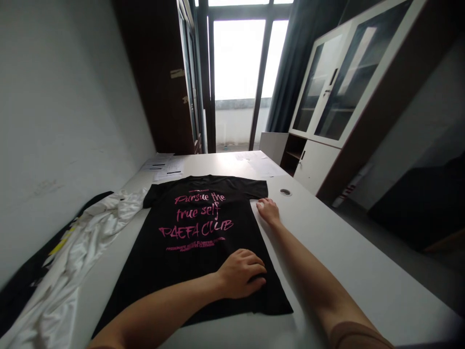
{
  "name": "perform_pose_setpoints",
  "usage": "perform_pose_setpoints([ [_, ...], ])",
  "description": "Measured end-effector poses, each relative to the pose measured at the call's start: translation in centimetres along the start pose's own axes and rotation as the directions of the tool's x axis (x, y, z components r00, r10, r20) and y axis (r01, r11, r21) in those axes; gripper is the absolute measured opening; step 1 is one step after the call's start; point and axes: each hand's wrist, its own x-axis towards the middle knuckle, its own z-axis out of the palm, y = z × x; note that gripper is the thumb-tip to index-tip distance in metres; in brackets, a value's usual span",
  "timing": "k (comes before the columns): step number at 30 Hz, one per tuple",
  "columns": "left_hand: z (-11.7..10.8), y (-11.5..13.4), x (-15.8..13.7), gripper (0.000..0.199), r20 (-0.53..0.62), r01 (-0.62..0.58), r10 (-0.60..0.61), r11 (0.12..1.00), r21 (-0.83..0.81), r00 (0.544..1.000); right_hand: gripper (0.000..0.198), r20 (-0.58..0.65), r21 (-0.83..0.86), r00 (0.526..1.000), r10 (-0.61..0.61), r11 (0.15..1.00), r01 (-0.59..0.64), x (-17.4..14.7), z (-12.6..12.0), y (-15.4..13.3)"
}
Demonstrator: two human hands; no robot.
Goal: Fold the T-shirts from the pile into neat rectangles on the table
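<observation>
A black T-shirt (203, 266) with pink lettering lies spread flat on the white table (327, 247), its collar end away from me. My left hand (242, 274) rests palm down on the lower right part of the shirt, fingers slightly bent and apart. At the right sleeve, just under its hem, my right hand (269, 210) has its fingers curled together at the shirt's edge. The fabric between those fingertips is too small to see clearly.
White garments (98, 230) lie heaped along the left wall, with dark cloth beside them. Papers (165, 167) lie at the far left of the table and more at the far right. A round cable hole (286, 192) sits near the right edge. Cabinets (327, 92) stand beyond.
</observation>
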Motion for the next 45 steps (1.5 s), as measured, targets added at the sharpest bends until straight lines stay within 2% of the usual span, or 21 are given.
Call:
perform_pose_setpoints([
  [2, 0.0, 0.0, 0.1, 0.03, -0.001, 0.006, -0.006, 1.0, -0.011, 1.0, 0.034, -0.006, 0.018, 1.0, 0.005, 1.0, -0.005, -0.1, 0.2, 0.2],
  [5, -0.1, 0.3, 0.0, 0.034, 0.059, -0.026, 0.025, 1.0, 0.013, 0.998, 0.034, 0.005, 0.022, 1.0, 0.023, 0.999, -0.023, -0.2, 0.2, 0.4],
  [9, -0.5, 1.1, -0.2, 0.054, 0.163, -0.063, 0.039, 0.988, 0.144, 0.986, 0.038, -0.007, 0.008, 0.998, 0.056, 0.998, -0.056, 0.2, 0.3, 0.6],
  [13, -0.7, 1.9, 0.3, 0.067, 0.248, -0.073, 0.016, 0.973, 0.221, 0.969, 0.052, -0.008, -0.015, 0.998, 0.062, 0.998, -0.062, 1.5, 0.7, 0.9],
  [16, -0.2, 2.2, 1.3, 0.061, 0.342, -0.063, -0.003, 0.982, 0.18, 0.94, 0.058, 0.036, -0.06, 0.999, 0.031, 0.998, -0.029, 2.8, 1.0, 1.0],
  [19, 0.7, 2.2, 2.0, 0.04, 0.39, -0.037, -0.037, 0.983, 0.181, 0.92, 0.059, 0.101, -0.088, 0.995, -0.023, 0.996, 0.032, 4.0, 1.2, 0.9],
  [22, 1.5, 1.9, 1.9, 0.022, 0.36, -0.058, -0.017, 0.979, 0.197, 0.933, 0.056, 0.134, -0.073, 0.988, -0.07, 0.994, 0.081, 4.8, 1.6, 1.0],
  [24, 1.8, 1.8, 1.6, 0.017, 0.298, -0.047, -0.004, 0.985, 0.165, 0.955, 0.055, 0.121, -0.055, 0.989, -0.083, 0.994, 0.09, 5.2, 1.7, 1.2],
  [27, 1.8, 1.8, 1.4, 0.017, 0.134, 0.098, -0.108, 0.992, 0.075, 0.985, 0.057, 0.1, 0.017, 0.993, -0.057, 0.998, 0.056, 5.7, 1.7, 1.7],
  [30, 1.4, 2.1, 1.7, 0.019, 0.003, 0.203, -0.203, 0.979, -0.035, 0.979, 0.059, 0.079, 0.145, 0.997, -0.003, 0.989, -0.008, 6.0, 1.5, 2.1],
  [32, 1.2, 2.4, 1.8, 0.019, -0.004, 0.181, -0.182, 0.98, -0.088, 0.983, 0.059, 0.06, 0.219, 0.998, 0.01, 0.975, -0.023, 6.1, 1.4, 2.2],
  [38, 1.5, 2.6, 1.7, 0.024, 0.141, 0.131, -0.117, 0.987, -0.091, 0.983, 0.063, 0.068, 0.409, 0.998, 0.014, 0.912, -0.04, 6.5, 1.5, 1.4],
  [42, 2.0, 2.5, 1.7, 0.025, 0.116, 0.171, -0.159, 0.98, -0.101, 0.98, 0.06, 0.134, 0.536, 0.99, -0.042, 0.843, -0.036, 6.5, 1.4, 0.2],
  [45, 2.1, 2.5, 1.7, 0.026, 0.067, 0.246, -0.24, 0.961, -0.124, 0.969, 0.054, 0.164, 0.543, 0.985, -0.057, 0.839, -0.041, 6.1, 1.4, -0.4],
])
